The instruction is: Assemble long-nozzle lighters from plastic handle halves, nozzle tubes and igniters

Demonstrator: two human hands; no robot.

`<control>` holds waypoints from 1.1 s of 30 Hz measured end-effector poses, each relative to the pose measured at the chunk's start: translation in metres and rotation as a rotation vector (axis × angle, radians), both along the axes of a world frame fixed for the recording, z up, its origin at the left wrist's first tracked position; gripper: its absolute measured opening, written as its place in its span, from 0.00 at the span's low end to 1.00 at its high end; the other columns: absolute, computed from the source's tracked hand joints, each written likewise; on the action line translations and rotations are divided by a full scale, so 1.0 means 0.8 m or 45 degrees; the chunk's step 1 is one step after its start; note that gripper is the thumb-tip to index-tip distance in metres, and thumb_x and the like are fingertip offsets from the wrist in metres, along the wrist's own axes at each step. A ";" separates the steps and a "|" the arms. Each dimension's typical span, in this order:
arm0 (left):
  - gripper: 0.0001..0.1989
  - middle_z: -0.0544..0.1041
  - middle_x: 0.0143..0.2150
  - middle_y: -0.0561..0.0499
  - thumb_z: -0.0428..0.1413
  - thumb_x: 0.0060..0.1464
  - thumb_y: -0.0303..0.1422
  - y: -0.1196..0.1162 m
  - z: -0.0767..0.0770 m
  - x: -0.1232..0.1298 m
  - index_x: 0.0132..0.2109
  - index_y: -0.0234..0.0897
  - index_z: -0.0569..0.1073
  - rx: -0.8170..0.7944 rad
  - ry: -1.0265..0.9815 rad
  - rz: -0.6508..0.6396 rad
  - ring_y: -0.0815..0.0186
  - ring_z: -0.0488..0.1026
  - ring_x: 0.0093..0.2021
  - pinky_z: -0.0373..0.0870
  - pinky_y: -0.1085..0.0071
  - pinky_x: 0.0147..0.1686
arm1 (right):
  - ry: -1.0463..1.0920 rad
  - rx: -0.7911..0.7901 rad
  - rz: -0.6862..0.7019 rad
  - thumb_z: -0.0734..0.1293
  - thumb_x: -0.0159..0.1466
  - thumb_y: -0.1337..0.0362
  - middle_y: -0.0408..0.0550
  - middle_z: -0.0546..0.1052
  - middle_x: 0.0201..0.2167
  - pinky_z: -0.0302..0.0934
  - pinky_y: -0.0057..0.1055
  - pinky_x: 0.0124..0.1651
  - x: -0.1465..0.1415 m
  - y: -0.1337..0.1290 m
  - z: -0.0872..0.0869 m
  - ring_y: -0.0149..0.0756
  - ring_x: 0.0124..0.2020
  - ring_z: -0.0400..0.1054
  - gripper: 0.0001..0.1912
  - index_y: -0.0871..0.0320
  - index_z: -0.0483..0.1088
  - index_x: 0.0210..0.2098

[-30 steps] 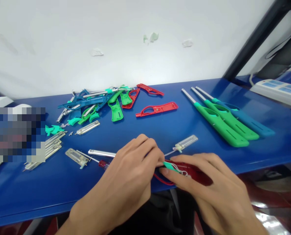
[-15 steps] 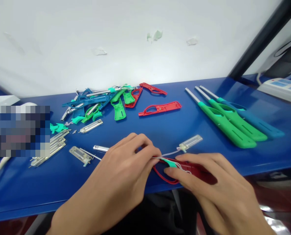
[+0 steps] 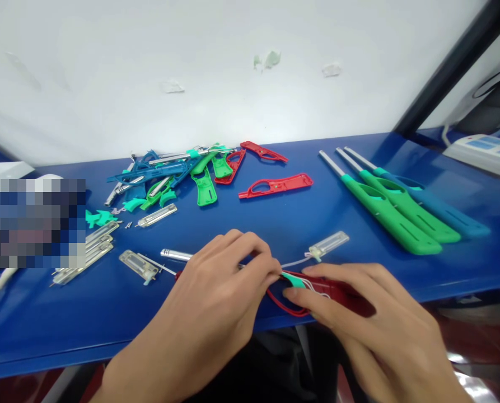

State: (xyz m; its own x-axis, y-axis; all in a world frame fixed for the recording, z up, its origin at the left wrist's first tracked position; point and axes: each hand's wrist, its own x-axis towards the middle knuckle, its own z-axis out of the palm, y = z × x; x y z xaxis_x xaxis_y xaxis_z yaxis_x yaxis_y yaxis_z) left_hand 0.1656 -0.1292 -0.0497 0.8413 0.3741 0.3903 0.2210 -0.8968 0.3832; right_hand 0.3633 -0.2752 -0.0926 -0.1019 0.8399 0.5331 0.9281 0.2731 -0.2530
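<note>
At the table's near edge, my right hand (image 3: 379, 305) grips a red lighter handle shell (image 3: 344, 292), its thumb against a teal trigger (image 3: 294, 279) lying in the shell. Thin white wires (image 3: 316, 288) run along the trigger. My left hand (image 3: 227, 288) has thumb and forefinger pinched at the trigger's front end, seemingly on the wires; the fingertips partly hide what they hold. A silver metal tube (image 3: 176, 255) pokes out past the left knuckles. Behind the hands lies a clear fuel tank (image 3: 328, 245) with a pale tube leading toward the pinched fingers.
Three long lighters, including a green one (image 3: 395, 215), lie at right. A red shell half (image 3: 277, 186) lies mid-table, near a pile of blue and green shells (image 3: 166, 170). Clear tanks (image 3: 84, 260) and teal triggers (image 3: 101, 218) are at left. A power strip (image 3: 485, 154) stands far right.
My left hand has shifted slightly right, its fingertips closing lower at the front of the trigger. The right hand keeps its grip on the red shell.
</note>
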 end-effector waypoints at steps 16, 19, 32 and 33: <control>0.10 0.74 0.47 0.49 0.53 0.67 0.16 -0.001 -0.011 0.006 0.46 0.36 0.71 0.102 -0.026 -0.026 0.61 0.69 0.47 0.68 0.60 0.49 | -0.004 -0.058 0.013 0.58 0.72 0.79 0.42 0.67 0.62 0.58 0.33 0.55 0.001 -0.001 0.003 0.37 0.56 0.62 0.30 0.43 0.68 0.66; 0.09 0.74 0.48 0.48 0.54 0.67 0.17 -0.001 -0.012 0.007 0.46 0.36 0.70 0.137 -0.032 -0.013 0.59 0.70 0.48 0.69 0.59 0.49 | 0.000 -0.055 0.007 0.58 0.72 0.78 0.42 0.68 0.62 0.57 0.33 0.55 0.002 -0.002 0.002 0.36 0.56 0.62 0.30 0.44 0.68 0.65; 0.13 0.74 0.47 0.48 0.54 0.64 0.13 -0.002 -0.013 0.012 0.46 0.34 0.72 0.093 -0.139 -0.053 0.62 0.70 0.49 0.70 0.65 0.49 | 0.054 -0.028 0.012 0.60 0.72 0.77 0.43 0.70 0.60 0.59 0.32 0.56 0.002 0.001 0.002 0.35 0.57 0.63 0.26 0.46 0.70 0.62; 0.13 0.74 0.47 0.49 0.54 0.64 0.13 -0.002 -0.013 0.012 0.46 0.34 0.72 0.086 -0.139 -0.050 0.63 0.70 0.48 0.70 0.65 0.48 | 0.053 -0.027 0.015 0.60 0.72 0.77 0.43 0.70 0.60 0.59 0.32 0.56 0.003 0.001 0.002 0.35 0.56 0.63 0.26 0.46 0.70 0.62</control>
